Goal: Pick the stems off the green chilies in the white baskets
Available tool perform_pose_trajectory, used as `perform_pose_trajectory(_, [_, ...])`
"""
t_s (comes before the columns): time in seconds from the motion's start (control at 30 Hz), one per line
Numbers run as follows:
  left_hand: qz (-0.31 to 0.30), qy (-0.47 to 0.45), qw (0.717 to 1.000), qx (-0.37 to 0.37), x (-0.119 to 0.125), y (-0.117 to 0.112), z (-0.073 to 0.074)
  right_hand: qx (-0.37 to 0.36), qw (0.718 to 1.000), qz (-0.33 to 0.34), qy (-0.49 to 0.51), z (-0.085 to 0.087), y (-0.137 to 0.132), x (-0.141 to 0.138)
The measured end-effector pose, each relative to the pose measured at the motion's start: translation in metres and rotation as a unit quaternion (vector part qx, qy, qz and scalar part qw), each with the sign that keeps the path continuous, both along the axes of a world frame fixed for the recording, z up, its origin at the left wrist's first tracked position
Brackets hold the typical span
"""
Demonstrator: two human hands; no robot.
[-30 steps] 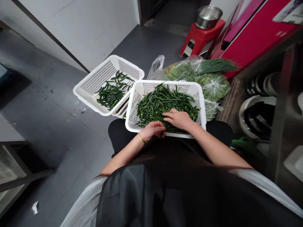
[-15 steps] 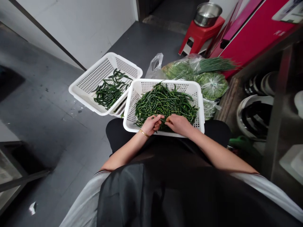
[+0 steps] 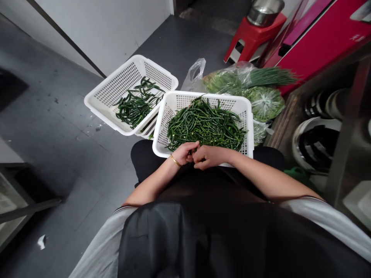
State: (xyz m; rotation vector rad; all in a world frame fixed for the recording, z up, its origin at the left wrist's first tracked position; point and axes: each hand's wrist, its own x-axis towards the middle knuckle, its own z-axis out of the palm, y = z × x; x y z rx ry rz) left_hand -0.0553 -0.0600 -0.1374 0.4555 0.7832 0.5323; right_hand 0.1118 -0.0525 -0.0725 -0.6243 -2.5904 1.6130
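A white perforated plastic basket [image 3: 251, 127] rests on my lap, heaped with long thin green chili peppers [image 3: 207, 121]. Over its near rim my two hands meet, fingertips against each other. My left hand [image 3: 184, 153], with a gold bracelet at the wrist, is closed around a dark green chili pepper, mostly hidden by the fingers. My right hand [image 3: 213, 155] is closed too, its fingers pinched against the left fingertips; what they grip is covered. To the left, a second white basket [image 3: 108, 92] holds a smaller pile of green chili peppers [image 3: 135, 108].
Beyond the lap basket lie bagged leafy greens [image 3: 265, 104] and a bundle of thin green stalks [image 3: 269, 77]. A red stool [image 3: 255, 34] carries a metal pot [image 3: 265, 13]. Shelving with bowls [image 3: 315, 143] stands at the right, and a white panel [image 3: 110, 31] at the far left.
My right hand has moved left and slightly down, closing the gap to my left hand. The whole view has shifted a little. Both baskets stay in place.
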Motion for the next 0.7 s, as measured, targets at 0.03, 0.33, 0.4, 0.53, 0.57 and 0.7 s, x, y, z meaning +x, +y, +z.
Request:
perform_pose_trajectory(0.03, [0.020,0.007,1.000,0.014,-0.004,0.003,0.001,-0.018,0.998,0.002,-0.053,0.003,0.010,-0.001])
perform_pose_trajectory(0.33, [0.152,0.087,0.978,0.115,-0.043,0.038,0.019,0.163,0.837,-0.473,-0.224,-0.065,0.096,-0.023])
perform_pose_trajectory(0.4, [0.152,0.173,0.960,0.162,-0.039,0.043,0.017,0.151,0.842,-0.487,-0.174,-0.072,0.092,-0.025])
perform_pose_trajectory(0.53, [0.086,0.348,0.871,0.338,-0.016,0.050,0.011,0.122,0.875,-0.463,-0.065,-0.058,0.060,-0.012])
perform_pose_trajectory(0.57, [0.056,0.357,0.855,0.373,-0.010,0.051,0.010,0.141,0.882,-0.447,-0.050,-0.052,0.051,-0.008])
perform_pose_trajectory(0.7, [-0.051,0.276,0.901,0.329,0.009,0.043,0.008,0.319,0.862,-0.383,-0.096,-0.037,0.034,0.006])
